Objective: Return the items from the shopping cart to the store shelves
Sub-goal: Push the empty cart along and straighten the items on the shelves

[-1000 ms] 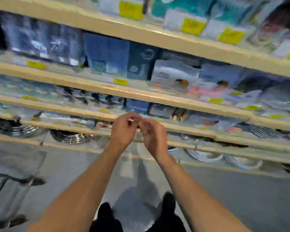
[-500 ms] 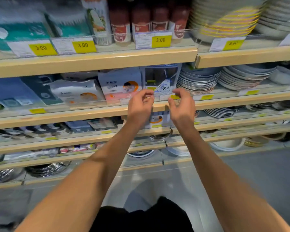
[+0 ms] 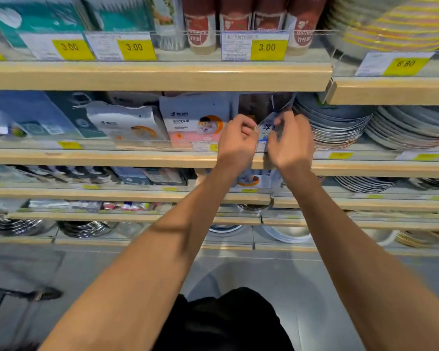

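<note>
1. Your two bare forearms reached forward and up from the bottom of the frame, over dark clothing and a grey floor; the shelf unit stood ahead.
2. Your left hand (image 3: 236, 143) had its fingers curled at the left edge of a blue-and-white packet (image 3: 265, 130); your right hand (image 3: 290, 143) had curled fingers on the packet's right side; motion blur hid the exact grip.
3. The packet stood upright at the front of the second shelf (image 3: 112, 158), between a pink-and-white packet (image 3: 195, 120) on its left and stacks of grey plates (image 3: 340, 125) on its right.
4. Above, red-labelled bottles (image 3: 236, 19) stood behind yellow 3.00 price tags (image 3: 266, 48); striped plates (image 3: 395, 26) sat at far right.
</note>
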